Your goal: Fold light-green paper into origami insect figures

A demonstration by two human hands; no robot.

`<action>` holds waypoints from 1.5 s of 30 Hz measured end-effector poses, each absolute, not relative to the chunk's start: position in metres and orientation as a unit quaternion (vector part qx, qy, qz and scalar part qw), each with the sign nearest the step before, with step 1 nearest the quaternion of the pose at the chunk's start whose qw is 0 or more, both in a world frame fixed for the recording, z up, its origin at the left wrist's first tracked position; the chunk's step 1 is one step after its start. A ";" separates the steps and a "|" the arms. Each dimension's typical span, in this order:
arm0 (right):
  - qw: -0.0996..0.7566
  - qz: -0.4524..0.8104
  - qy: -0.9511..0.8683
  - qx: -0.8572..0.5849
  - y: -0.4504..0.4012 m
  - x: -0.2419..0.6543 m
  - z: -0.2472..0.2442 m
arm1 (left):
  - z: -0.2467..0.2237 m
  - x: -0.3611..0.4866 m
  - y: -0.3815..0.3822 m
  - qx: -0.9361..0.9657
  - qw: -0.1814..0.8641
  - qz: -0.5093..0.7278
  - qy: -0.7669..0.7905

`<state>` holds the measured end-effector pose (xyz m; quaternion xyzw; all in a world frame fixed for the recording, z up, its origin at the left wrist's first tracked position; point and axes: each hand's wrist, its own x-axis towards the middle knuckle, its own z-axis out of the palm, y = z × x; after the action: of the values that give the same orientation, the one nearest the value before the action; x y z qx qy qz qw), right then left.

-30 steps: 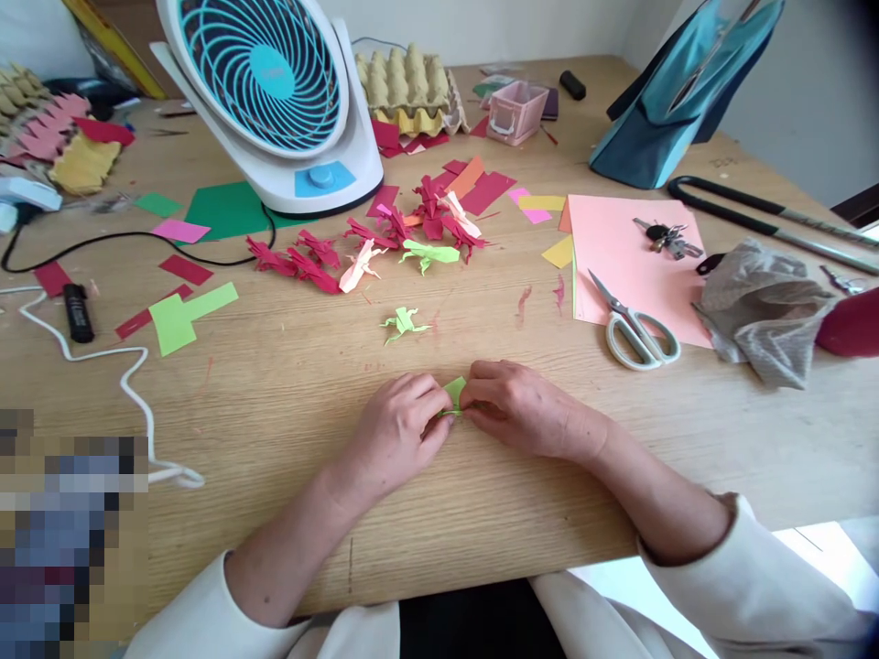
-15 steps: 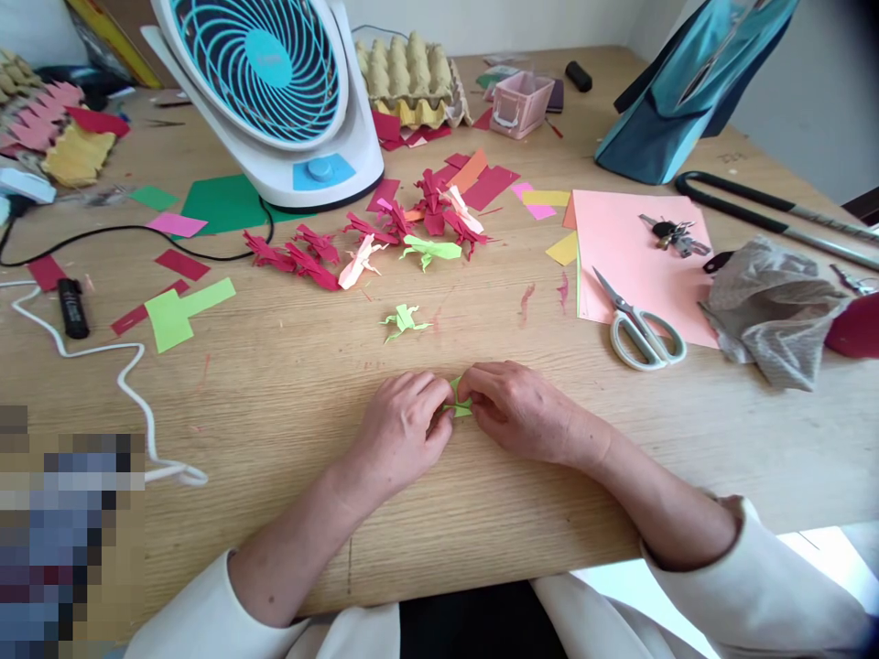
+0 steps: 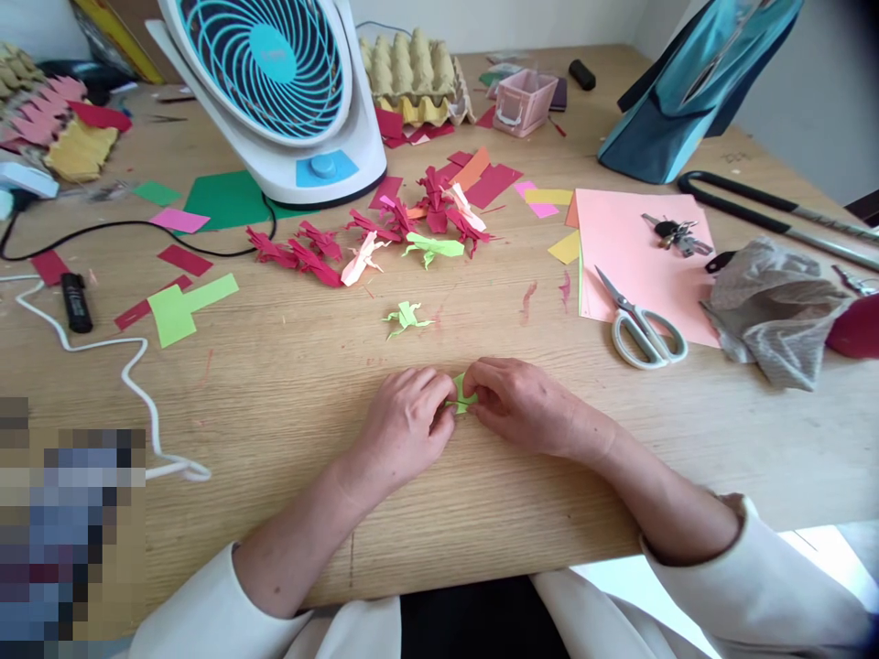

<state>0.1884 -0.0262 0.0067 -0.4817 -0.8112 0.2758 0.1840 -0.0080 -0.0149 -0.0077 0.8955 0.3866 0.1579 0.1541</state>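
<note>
A small piece of light green paper [image 3: 464, 394] lies between my hands near the table's front, with a dark crease or gap running across it. My left hand [image 3: 410, 416] pinches its left end, and my right hand [image 3: 518, 403] grips the right end, fingers curled. Both hands hide much of the paper. Just beyond them sits a folded light green paper frog [image 3: 406, 317]. Farther back, another light green folded figure [image 3: 434, 247] stands beside a pale peach one [image 3: 362, 260] and several crimson folded figures [image 3: 312, 261].
White-handled scissors [image 3: 645, 334] and keys [image 3: 677, 234] lie on pink paper sheets [image 3: 618, 220] at right, near a crumpled grey mesh pouch [image 3: 762, 297]. A white fan [image 3: 322, 174] stands at the back left. Light green paper scraps [image 3: 171, 316] and a white cord [image 3: 147, 394] are at left.
Both hands still hold the green paper in nearly the same place. The fingers have shifted slightly, and the gap across the paper looks narrower. The whole view has moved a little.
</note>
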 end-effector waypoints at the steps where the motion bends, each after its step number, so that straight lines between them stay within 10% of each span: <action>1: 0.182 0.271 -0.813 -0.482 -0.026 0.187 0.006 | -0.008 -0.008 -0.015 0.896 0.152 0.156 0.388; 27: 0.163 0.238 -0.851 -0.438 -0.030 0.195 0.007 | -0.006 -0.030 -0.053 0.949 -0.042 0.076 0.303; 45: 0.097 0.020 -0.908 -0.407 -0.070 0.197 -0.005 | -0.014 -0.036 -0.059 0.939 0.010 0.057 0.339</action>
<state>0.1966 -0.0701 -0.0046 -0.4068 -0.9081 0.0203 0.0972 -0.0356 -0.0589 -0.0144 0.9391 0.3389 0.0568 0.0099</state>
